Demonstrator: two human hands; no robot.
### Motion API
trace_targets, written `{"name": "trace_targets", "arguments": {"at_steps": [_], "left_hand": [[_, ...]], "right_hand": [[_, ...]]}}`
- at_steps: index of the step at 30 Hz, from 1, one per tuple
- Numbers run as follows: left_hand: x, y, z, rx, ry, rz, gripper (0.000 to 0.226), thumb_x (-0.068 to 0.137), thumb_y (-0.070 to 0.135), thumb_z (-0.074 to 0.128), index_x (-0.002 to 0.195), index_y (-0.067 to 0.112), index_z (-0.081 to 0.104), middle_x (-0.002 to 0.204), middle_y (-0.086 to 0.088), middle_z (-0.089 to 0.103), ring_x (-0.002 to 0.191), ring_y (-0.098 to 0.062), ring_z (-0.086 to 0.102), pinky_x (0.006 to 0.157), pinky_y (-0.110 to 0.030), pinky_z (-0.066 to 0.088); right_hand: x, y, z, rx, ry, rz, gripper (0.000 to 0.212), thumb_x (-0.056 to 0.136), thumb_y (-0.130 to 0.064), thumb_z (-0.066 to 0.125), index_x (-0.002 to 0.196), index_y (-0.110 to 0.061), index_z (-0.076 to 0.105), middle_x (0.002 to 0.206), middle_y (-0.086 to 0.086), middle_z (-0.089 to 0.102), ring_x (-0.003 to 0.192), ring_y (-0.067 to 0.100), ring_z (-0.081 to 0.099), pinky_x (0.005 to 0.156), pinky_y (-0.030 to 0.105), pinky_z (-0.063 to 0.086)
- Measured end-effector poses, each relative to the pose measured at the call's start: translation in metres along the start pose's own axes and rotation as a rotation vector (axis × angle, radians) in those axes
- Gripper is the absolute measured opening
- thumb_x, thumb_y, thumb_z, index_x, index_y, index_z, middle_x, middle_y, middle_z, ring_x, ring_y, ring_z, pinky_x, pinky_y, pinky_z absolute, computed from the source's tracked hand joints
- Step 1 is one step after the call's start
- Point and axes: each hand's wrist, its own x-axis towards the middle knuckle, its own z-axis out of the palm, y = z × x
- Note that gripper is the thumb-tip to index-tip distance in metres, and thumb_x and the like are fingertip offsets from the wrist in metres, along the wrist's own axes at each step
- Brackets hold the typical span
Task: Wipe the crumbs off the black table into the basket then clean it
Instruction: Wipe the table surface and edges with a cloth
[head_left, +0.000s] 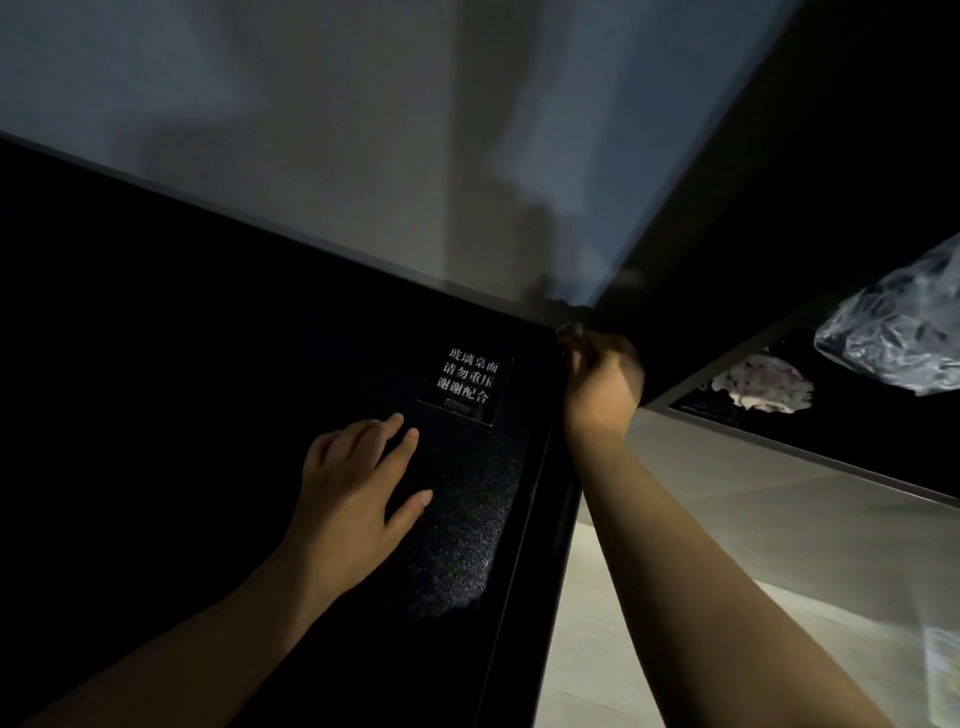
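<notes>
We're likely sweeping: left hand (358, 493) flat, fingers straight, below the sign (467, 384) by crumbs (462, 525); right hand (602, 379) curled right of sign, grip unclear; next, push crumbs off the table (156, 364).

Pretty dark here, but we've got our left hand (353, 499) lying flat on the black table (182, 338), fingers straight, fingertips just short of a small sticker (467, 382) with white Chinese lettering. A patch of fine pale crumbs (467, 519) speckles the surface just right of that hand, close to the table's edge. Our right hand (602, 379) is up at the table's far corner with fingers curled; we can't tell what it's gripping, if anything. Off to the right sit a clear plastic bag (893, 332) and a crumpled white-and-purple wad (763, 387), with pale floor (727, 597) below.
</notes>
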Motion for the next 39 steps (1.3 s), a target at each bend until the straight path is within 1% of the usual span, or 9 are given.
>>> {"name": "trace_targets", "arguments": {"at_steps": [7,12,16,20,24,28,33,36,39], "left_hand": [[-0.001,0.000,0.001,-0.001,0.026,0.010,0.062,0.086,0.055,0.041,0.129,0.014,0.057,0.136,-0.004,0.048,0.124,-0.025,0.044,0.100,-0.048,0.035],[-0.001,0.002,-0.001,0.002,0.034,0.019,0.062,0.086,0.054,0.041,0.128,0.012,0.058,0.135,-0.006,0.050,0.122,-0.024,0.043,0.101,-0.048,0.036],[0.000,0.002,0.000,0.009,0.044,0.024,0.063,0.085,0.054,0.039,0.127,0.010,0.058,0.134,-0.009,0.051,0.121,-0.026,0.045,0.098,-0.049,0.040],[-0.001,0.003,0.001,0.009,0.045,0.023,0.064,0.085,0.054,0.040,0.128,0.010,0.057,0.135,-0.009,0.050,0.123,-0.027,0.044,0.098,-0.050,0.039],[0.000,0.004,-0.001,0.024,0.028,0.018,0.063,0.085,0.054,0.040,0.127,0.010,0.058,0.134,-0.010,0.052,0.121,-0.029,0.046,0.096,-0.051,0.041],[0.000,0.005,-0.004,0.023,0.008,0.019,0.064,0.084,0.054,0.039,0.126,0.010,0.059,0.133,-0.010,0.053,0.121,-0.030,0.048,0.096,-0.050,0.040],[0.000,0.005,-0.009,-0.028,-0.010,0.011,0.057,0.088,0.046,0.054,0.132,0.009,0.053,0.140,-0.011,0.047,0.129,-0.031,0.040,0.103,-0.050,0.033],[-0.009,0.003,-0.013,-0.086,0.010,0.028,0.055,0.088,0.040,0.057,0.132,0.007,0.053,0.140,-0.011,0.046,0.132,-0.031,0.038,0.106,-0.049,0.030],[-0.033,0.007,-0.017,-0.161,0.040,0.054,0.052,0.086,0.039,0.054,0.123,0.004,0.061,0.128,-0.010,0.057,0.121,-0.029,0.049,0.101,-0.049,0.040]], "right_hand": [[-0.047,0.011,-0.011,0.116,0.057,-0.038,0.010,0.083,-0.007,0.069,0.091,-0.006,0.075,0.087,0.009,0.067,0.079,0.027,0.065,0.077,0.029,0.050],[-0.113,0.009,-0.047,0.178,-0.125,-0.075,0.011,0.082,0.000,0.070,0.087,-0.009,0.074,0.087,-0.001,0.064,0.080,0.012,0.061,0.075,0.007,0.041],[-0.077,0.007,-0.040,0.195,0.043,-0.017,0.010,0.081,-0.003,0.073,0.090,-0.007,0.076,0.088,0.005,0.067,0.082,0.016,0.061,0.077,0.015,0.044],[-0.072,0.014,-0.025,0.183,0.003,0.099,0.015,0.079,-0.006,0.074,0.093,-0.009,0.077,0.091,-0.003,0.067,0.090,0.024,0.064,0.080,0.023,0.047],[-0.137,0.021,-0.047,0.234,-0.057,0.064,0.020,0.080,-0.001,0.073,0.092,-0.016,0.076,0.090,-0.016,0.062,0.090,0.020,0.062,0.080,0.016,0.045],[-0.204,0.019,-0.070,0.207,-0.180,0.010,0.030,0.074,0.004,0.076,0.089,-0.023,0.077,0.091,-0.011,0.065,0.089,0.014,0.062,0.082,0.021,0.048],[-0.171,0.006,-0.084,0.290,-0.128,0.061,0.024,0.079,0.004,0.072,0.085,-0.018,0.076,0.084,-0.004,0.067,0.079,-0.006,0.059,0.073,0.006,0.042],[-0.131,0.006,-0.075,0.224,-0.090,0.096,0.013,0.081,-0.003,0.072,0.090,-0.011,0.077,0.088,0.000,0.065,0.082,0.005,0.060,0.073,0.003,0.038],[-0.140,0.012,-0.061,0.182,-0.161,0.120,0.018,0.081,0.000,0.070,0.095,-0.010,0.076,0.093,-0.002,0.061,0.092,0.021,0.061,0.079,0.006,0.040]]}}
